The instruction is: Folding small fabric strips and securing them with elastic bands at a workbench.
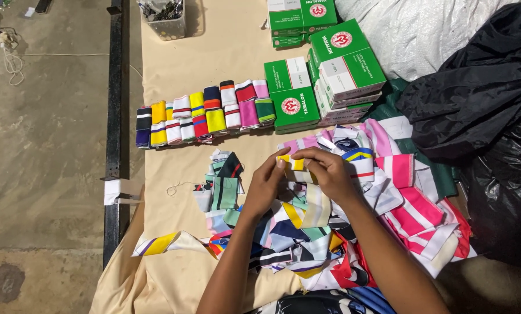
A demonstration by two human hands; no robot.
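Floor at nine o'clock, bare concrete past the table's black rail. Rolls, striped and folded, stand in a row at eleven. My left hand pinches one end of a yellow-and-white strip, dead centre above the scrap pile; my right hand grips the other end. Folding looks under way; next calls for squaring the edges tight. Green boxes at one o'clock, black bags at three.

I see even, fairly bright overhead light, soft shadows under the hands, sharp focus throughout, slight wide-angle bending at edges.
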